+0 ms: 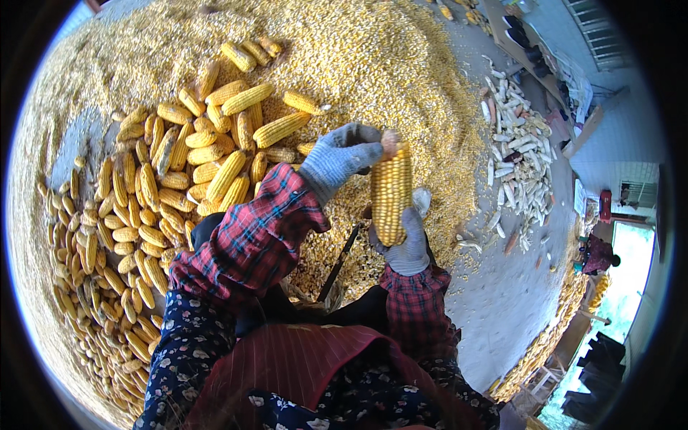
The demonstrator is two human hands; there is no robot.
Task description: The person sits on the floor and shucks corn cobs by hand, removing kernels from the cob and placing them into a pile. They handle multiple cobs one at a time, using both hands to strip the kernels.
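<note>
Both my hands wear knitted gloves and meet at one ear of yellow corn (391, 199), held upright in the view with its rows of kernels showing. My right hand (407, 242) grips its lower end. At the top end, the fingers of my left hand (342, 156) pinch the brownish, ragged tip. Between my knees a dark, narrow bar (339, 263) slants over loose kernels. A whitish piece (421, 201), partly hidden, lies just beyond my right hand.
Unshelled corn ears (156, 236) are heaped on the left. Loose kernels (376, 64) spread widely ahead. Bare cobs (518, 150) lie piled on the grey floor (494, 322) at the right. Farther right, another person (597, 253) is near a long band of corn (548, 344).
</note>
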